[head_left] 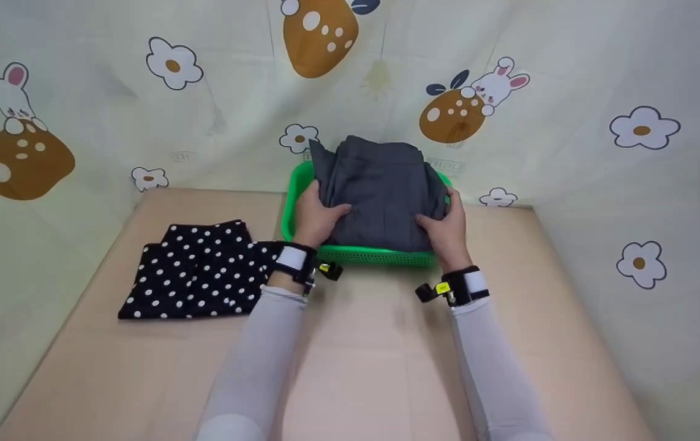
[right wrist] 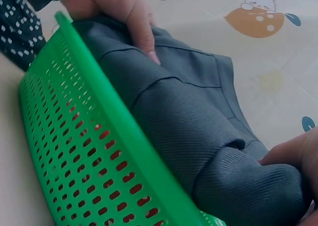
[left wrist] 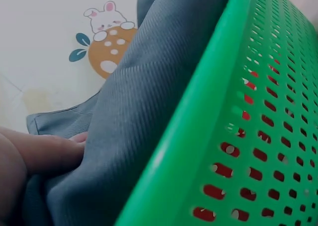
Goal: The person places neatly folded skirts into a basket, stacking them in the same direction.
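Far on the table (head_left: 362,349), pinched grey cloth (head_left: 380,190) with left hand (head_left: 315,218) and right hand (head_left: 452,231); seemed soft, light, best held at sides.

Grey garment (head_left: 380,196): woven cloth, matt, fine diagonal ribbing, stitched seams, soft folds. Basket (head_left: 374,258): green plastic, smooth; rim glossy with a bright highlight, walls perforated with small slots. Red stuff (left wrist: 214,191) behind the slots, material unclear. Dotted fabric (head_left: 203,275): black and white cloth, matt. Sleeves (head_left: 258,361): thin light cloth, matt, lightly wrinkled. Tabletop (head_left: 356,380): smooth, mostly matt. Printed backdrop (head_left: 233,122): thin sheet, creased, cloth or plastic unclear.
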A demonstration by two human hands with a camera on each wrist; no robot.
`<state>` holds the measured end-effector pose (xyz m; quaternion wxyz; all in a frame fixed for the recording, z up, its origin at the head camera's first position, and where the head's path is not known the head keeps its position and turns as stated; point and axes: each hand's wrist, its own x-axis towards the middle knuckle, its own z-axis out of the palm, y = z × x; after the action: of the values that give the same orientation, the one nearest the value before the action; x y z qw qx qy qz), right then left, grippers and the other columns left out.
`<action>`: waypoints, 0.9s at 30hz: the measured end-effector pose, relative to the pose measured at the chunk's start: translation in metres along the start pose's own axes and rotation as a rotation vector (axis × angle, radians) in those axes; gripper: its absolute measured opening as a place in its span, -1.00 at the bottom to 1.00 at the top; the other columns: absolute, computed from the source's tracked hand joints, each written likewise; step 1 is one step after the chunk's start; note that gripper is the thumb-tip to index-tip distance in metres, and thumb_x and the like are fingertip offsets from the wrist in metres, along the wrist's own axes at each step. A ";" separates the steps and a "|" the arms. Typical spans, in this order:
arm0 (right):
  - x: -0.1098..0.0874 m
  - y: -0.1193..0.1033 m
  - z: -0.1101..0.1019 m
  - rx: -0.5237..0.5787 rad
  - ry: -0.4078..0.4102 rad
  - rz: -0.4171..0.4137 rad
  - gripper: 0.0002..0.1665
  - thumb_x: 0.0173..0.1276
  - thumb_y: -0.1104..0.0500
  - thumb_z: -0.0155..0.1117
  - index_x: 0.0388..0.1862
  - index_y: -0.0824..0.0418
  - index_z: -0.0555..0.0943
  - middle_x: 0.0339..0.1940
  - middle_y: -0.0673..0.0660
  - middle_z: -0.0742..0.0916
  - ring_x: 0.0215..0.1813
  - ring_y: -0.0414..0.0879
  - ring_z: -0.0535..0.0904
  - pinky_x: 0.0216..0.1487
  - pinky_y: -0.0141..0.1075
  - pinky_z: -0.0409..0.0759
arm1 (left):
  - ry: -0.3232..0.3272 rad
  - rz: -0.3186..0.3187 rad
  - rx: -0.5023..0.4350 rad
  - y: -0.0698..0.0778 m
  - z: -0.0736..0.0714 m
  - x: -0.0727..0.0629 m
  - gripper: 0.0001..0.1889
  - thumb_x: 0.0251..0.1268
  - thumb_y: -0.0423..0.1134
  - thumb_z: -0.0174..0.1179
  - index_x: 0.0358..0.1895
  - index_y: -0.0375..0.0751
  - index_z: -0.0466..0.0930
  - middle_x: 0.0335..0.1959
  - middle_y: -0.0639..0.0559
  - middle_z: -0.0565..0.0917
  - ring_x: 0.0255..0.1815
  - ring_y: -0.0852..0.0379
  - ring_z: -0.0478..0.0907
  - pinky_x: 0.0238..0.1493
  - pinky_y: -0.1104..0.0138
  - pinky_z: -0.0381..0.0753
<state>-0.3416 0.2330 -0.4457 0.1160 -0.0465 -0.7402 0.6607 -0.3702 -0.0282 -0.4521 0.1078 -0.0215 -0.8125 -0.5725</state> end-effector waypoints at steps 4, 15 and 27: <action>0.002 0.002 0.000 -0.038 0.011 -0.031 -0.02 0.34 0.49 0.32 0.67 0.12 0.19 0.68 0.28 0.36 0.64 0.15 0.32 0.64 0.00 0.33 | 0.021 0.011 -0.010 0.000 0.001 0.001 -0.18 0.28 -0.18 0.51 0.55 -0.32 0.35 0.50 -0.24 0.52 0.53 -0.13 0.44 0.58 0.09 0.40; -0.001 -0.001 -0.010 -0.201 0.139 -0.063 0.03 0.48 0.03 0.41 0.76 -0.08 0.06 0.73 0.18 0.31 0.71 0.08 0.21 0.66 0.01 0.35 | 0.078 0.009 0.008 0.004 -0.012 -0.001 -0.06 0.39 0.23 0.33 0.68 -0.06 0.13 0.61 -0.26 0.39 0.61 -0.22 0.36 0.59 -0.07 0.37; -0.003 -0.004 -0.006 -0.223 0.099 -0.073 0.03 0.47 0.11 0.44 0.76 -0.08 0.09 0.72 0.18 0.33 0.72 0.12 0.22 0.66 0.09 0.32 | 0.004 0.000 -0.043 0.001 -0.010 -0.005 -0.14 0.54 0.19 0.19 0.73 -0.04 0.08 0.65 -0.24 0.33 0.66 -0.16 0.29 0.63 -0.05 0.32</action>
<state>-0.3369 0.2381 -0.4416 0.1704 -0.0648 -0.8037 0.5664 -0.3635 -0.0368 -0.4492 0.1091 -0.0226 -0.7997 -0.5899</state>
